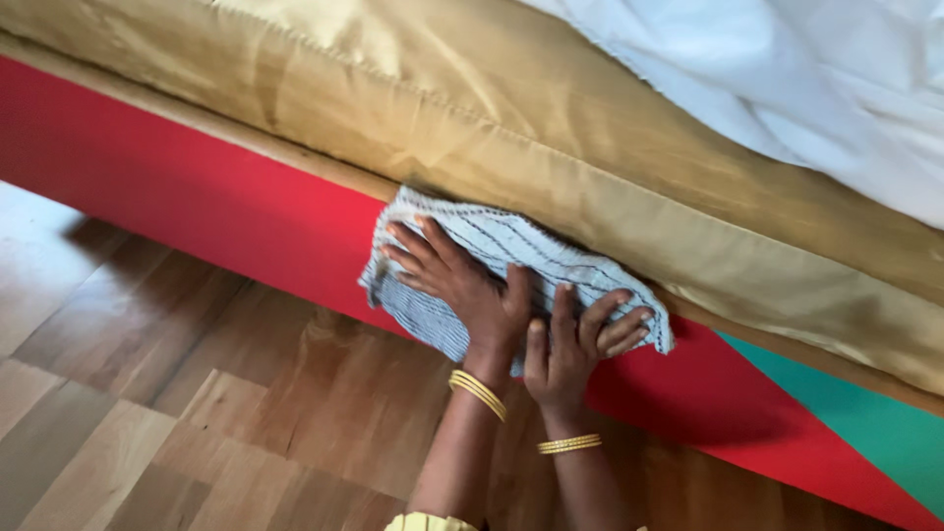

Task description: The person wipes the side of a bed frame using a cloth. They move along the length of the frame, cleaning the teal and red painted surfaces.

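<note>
Against the red side panel (pixel 226 211) of the bed, just under the gold satin bedcover (pixel 551 128), the left hand (pixel 457 280) and right hand (pixel 575 344) press flat, fingers spread, pinning the pale striped woven cloth (pixel 511 251) for rubbing contact.

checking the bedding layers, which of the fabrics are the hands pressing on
The blue-grey striped cloth: left hand and right hand lie flat on it. The gold cover and white sheet sit above, untouched.

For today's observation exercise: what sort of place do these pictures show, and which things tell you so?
Probably a bedroom: a gold satin cover and white sheet hang over a red bed base above a wooden floor.
</note>
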